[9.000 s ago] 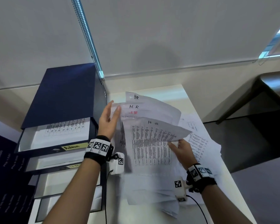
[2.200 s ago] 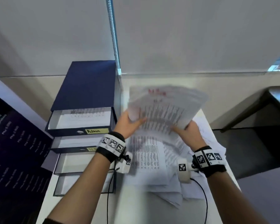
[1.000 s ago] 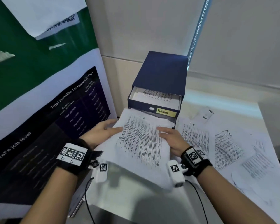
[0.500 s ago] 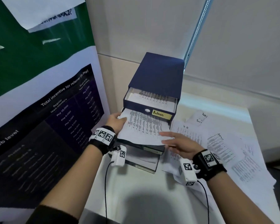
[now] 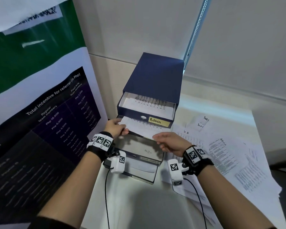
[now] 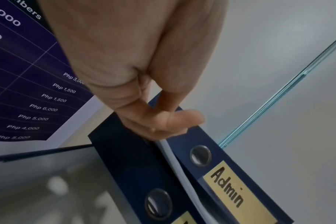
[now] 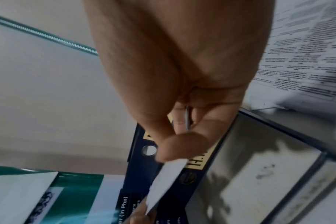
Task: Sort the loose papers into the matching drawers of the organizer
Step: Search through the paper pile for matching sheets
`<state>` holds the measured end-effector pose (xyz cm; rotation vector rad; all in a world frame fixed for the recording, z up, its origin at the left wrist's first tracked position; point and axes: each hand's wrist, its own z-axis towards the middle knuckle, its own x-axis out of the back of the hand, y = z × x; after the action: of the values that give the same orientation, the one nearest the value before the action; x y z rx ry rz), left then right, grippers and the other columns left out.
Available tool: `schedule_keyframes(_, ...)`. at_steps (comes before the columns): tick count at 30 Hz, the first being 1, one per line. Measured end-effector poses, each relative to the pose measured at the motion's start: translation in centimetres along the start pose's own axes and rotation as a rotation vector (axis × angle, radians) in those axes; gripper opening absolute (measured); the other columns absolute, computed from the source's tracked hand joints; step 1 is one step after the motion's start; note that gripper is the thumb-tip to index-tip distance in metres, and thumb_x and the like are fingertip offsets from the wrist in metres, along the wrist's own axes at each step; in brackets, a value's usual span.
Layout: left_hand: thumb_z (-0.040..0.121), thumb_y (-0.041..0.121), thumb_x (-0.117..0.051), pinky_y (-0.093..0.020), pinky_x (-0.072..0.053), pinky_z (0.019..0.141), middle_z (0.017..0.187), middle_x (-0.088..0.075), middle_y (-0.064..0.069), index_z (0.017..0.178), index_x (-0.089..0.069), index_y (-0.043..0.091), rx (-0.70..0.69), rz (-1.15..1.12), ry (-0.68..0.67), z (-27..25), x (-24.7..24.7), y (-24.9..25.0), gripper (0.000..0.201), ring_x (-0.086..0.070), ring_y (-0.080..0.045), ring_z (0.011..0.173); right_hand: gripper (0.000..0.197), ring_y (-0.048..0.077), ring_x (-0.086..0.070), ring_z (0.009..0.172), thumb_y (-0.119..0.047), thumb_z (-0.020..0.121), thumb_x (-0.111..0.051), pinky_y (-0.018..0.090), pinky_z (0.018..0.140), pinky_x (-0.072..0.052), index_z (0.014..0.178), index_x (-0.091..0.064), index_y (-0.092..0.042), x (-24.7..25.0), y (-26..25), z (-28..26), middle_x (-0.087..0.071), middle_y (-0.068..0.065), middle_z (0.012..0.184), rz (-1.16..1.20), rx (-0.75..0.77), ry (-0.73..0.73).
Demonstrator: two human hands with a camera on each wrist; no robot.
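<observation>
A blue drawer organizer point(image 5: 155, 75) stands against the wall. Its top drawer, labelled Admin point(image 5: 158, 121), is pulled out with printed sheets inside. Both hands hold a stack of printed papers point(image 5: 144, 129) that lies partly inside the second drawer, just under the Admin front. My left hand point(image 5: 117, 128) pinches the stack's left edge, thumb point(image 6: 182, 119) on top of the white paper edge point(image 6: 175, 163). My right hand point(image 5: 165, 141) pinches the near right corner, and the sheet point(image 7: 163, 181) runs out from under its thumb point(image 7: 182, 147). The third drawer point(image 5: 139, 146) is open below, with nothing visible inside.
Loose printed papers point(image 5: 229, 154) spread over the white table point(image 5: 139, 209) right of the organizer, some marked HR and Admin. A fourth drawer point(image 5: 139, 171) sticks out lowest. A large poster point(image 5: 48, 121) stands close on the left. Wall directly behind.
The paper stack has slid deeper into the second drawer under the Admin front, and both hands have moved forward with it. Earlier the stack was lifted from the table pile.
</observation>
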<state>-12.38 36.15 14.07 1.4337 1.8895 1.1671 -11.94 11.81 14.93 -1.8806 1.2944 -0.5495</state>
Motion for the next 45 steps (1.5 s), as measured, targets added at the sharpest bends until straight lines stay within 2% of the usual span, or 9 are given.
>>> schedule_keyframes(3,0.094,-0.011,-0.051,-0.015,-0.056,0.053,0.098,-0.062,-0.020,0.136,-0.048,-0.003,-0.036,-0.081,0.041,0.7,-0.8,0.0,0.042,-0.066,-0.009,0.045,0.028,0.006,-0.046,0.043,-0.009,0.094,-0.063,0.015,0.038,-0.040,0.119,-0.062,0.003,0.2,-0.8,1.7,-0.057,0.002,0.066,0.014,0.033,0.056)
schedule_keyframes(12,0.093,-0.007,-0.057,-0.020,-0.057,0.049,0.071,-0.060,-0.009,0.128,-0.051,-0.003,-0.095,0.040,0.147,3.0,-2.3,0.6,0.036,-0.064,-0.011,0.042,0.023,0.007,-0.045,0.045,-0.014,0.093,-0.064,0.018,0.037,-0.036,0.112,-0.068,-0.001,1.8,-2.7,4.4,-0.058,0.003,0.067,-0.104,0.060,0.055)
schedule_keyframes(15,0.090,-0.003,-0.060,-0.017,-0.054,0.048,0.074,-0.058,-0.007,0.117,-0.058,-0.002,-0.166,0.349,0.167,3.1,-2.6,1.1,0.027,-0.064,-0.008,0.046,0.023,0.008,-0.049,0.045,-0.014,0.093,-0.065,0.018,0.038,-0.039,0.112,-0.067,-0.001,2.3,-2.6,4.8,-0.060,0.005,0.069,-0.126,0.061,0.050)
schedule_keyframes(19,0.091,0.019,-0.060,-0.035,-0.050,0.087,0.115,-0.065,-0.019,0.115,-0.063,-0.001,-0.158,1.110,0.139,2.3,-3.1,1.8,0.031,-0.061,-0.031,0.106,0.026,0.008,-0.045,0.043,-0.020,0.095,-0.064,0.018,0.036,-0.035,0.116,-0.067,-0.005,3.0,-2.4,4.0,-0.052,0.002,0.066,-0.237,0.100,-0.035)
schedule_keyframes(23,0.092,0.035,-0.055,-0.041,-0.046,0.095,0.122,-0.055,-0.014,0.112,-0.068,0.010,-0.389,1.445,0.247,-0.7,-6.2,2.0,0.035,-0.050,-0.031,0.112,0.027,0.009,-0.027,0.043,-0.030,0.098,-0.058,0.019,0.036,-0.020,0.113,-0.072,-0.013,7.8,-0.5,1.6,-0.035,-0.004,0.057,-0.171,0.063,-0.099)
schedule_keyframes(26,0.093,0.030,-0.062,-0.034,-0.051,0.092,0.110,-0.059,0.000,0.110,-0.072,0.021,-0.645,1.024,-0.078,-3.6,-10.8,1.2,0.021,-0.057,-0.017,0.096,0.029,0.009,-0.040,0.043,-0.024,0.097,-0.059,0.020,0.039,-0.033,0.117,-0.068,-0.005,13.7,5.2,0.7,-0.048,-0.001,0.060,-0.092,-0.058,0.211)
schedule_keyframes(31,0.093,0.031,-0.065,-0.029,-0.052,0.096,0.122,-0.064,0.001,0.134,-0.059,0.022,-0.339,0.948,-0.752,-2.9,-21.4,-5.4,0.042,-0.061,-0.012,0.109,0.073,0.032,-0.062,0.108,-0.047,0.078,-0.076,0.048,0.093,-0.055,0.136,-0.050,-0.011,20.7,16.2,1.4,-0.053,0.018,0.134,-0.561,-0.443,0.613)
schedule_keyframes(38,0.085,0.021,-0.065,-0.045,-0.043,0.106,0.151,-0.024,-0.022,0.143,-0.031,0.010,-0.125,0.986,-0.229,2.1,-25.7,-14.2,0.068,-0.041,-0.042,0.130,0.090,0.034,-0.044,0.131,-0.050,0.073,-0.081,0.044,0.108,-0.039,0.142,-0.040,-0.009,20.4,18.0,2.2,-0.045,0.017,0.141,-0.624,-0.237,0.757)
schedule_keyframes(45,0.084,0.023,-0.070,-0.042,-0.033,0.114,0.152,-0.031,-0.016,0.154,-0.019,0.011,-0.141,0.868,-0.072,1.9,-27.5,-14.0,0.087,-0.035,-0.035,0.138,0.043,0.016,-0.063,0.080,-0.024,0.083,-0.078,0.024,0.071,-0.054,0.119,-0.061,-0.007,19.5,16.8,1.8,-0.070,0.010,0.112,-0.407,-0.150,0.549)
